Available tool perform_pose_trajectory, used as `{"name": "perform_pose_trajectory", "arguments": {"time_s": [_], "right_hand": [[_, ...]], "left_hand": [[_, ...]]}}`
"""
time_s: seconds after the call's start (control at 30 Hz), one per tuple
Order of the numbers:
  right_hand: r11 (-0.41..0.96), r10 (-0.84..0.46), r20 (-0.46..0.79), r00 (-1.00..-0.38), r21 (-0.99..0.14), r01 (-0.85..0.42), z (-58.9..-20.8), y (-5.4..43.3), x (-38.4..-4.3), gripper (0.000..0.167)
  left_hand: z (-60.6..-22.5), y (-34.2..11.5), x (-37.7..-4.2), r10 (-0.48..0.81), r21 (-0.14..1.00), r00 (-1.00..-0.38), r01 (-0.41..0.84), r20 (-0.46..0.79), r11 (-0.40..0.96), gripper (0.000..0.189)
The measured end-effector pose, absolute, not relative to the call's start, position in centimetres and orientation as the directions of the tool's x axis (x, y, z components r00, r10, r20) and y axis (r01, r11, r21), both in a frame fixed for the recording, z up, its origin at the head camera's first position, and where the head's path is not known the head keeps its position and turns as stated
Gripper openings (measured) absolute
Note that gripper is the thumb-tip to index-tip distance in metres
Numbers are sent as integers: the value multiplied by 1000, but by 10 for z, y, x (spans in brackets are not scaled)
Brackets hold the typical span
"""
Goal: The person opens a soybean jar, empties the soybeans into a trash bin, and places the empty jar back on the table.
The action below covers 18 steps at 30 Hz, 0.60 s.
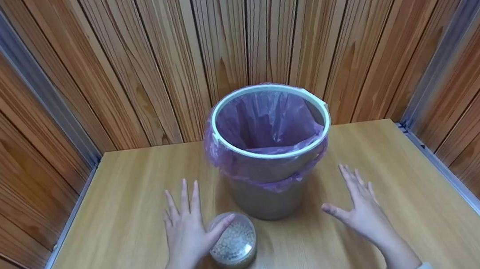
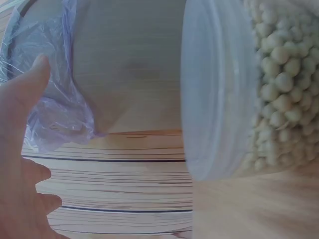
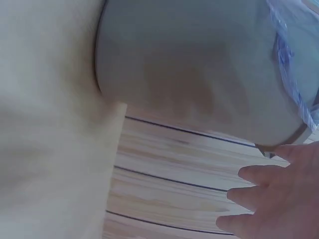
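Observation:
A grey trash bin (image 1: pixel 269 200) stands near the back of the table, lined with a purple plastic bag (image 1: pixel 266 127) folded over its edge under a pale ring (image 1: pixel 267 88). In front of it, to the left, a clear round jar (image 1: pixel 233 242) with a lid holds many pale beans or peas (image 2: pixel 286 84). My left hand (image 1: pixel 186 233) is spread beside the jar, its thumb over the lid in the head view; contact cannot be told. My right hand (image 1: pixel 366 214) hovers right of the bin with fingers extended, holding nothing.
The wooden table (image 1: pixel 110 219) has metal rails (image 1: pixel 464 191) along its sides. Wood-plank walls (image 1: pixel 220 34) rise behind it and at both sides, with the bin close to the back one.

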State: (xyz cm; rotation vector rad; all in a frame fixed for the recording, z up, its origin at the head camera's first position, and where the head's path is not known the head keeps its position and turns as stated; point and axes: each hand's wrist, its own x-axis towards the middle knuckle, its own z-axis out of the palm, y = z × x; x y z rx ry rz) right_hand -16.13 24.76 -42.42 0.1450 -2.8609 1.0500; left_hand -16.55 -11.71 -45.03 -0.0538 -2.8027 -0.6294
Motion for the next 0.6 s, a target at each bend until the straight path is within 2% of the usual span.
{"name": "perform_pose_trajectory", "arguments": {"time_s": [0.17, 0.33, 0.6], "right_hand": [[653, -27, 54, -998, -756, -58, -435, 238, -153, 96], [558, -31, 134, -990, -820, -129, -451, 225, -147, 90], [453, -45, 154, -987, -877, -158, -472, 199, -143, 81]], "left_hand": [[-462, -117, -161, -54, 509, -968, 82, 246, 857, 114], [-478, -114, -155, -80, 607, -978, 55, 193, 793, 112], [-497, -105, -146, -99, 732, -986, 32, 135, 680, 110]]}}
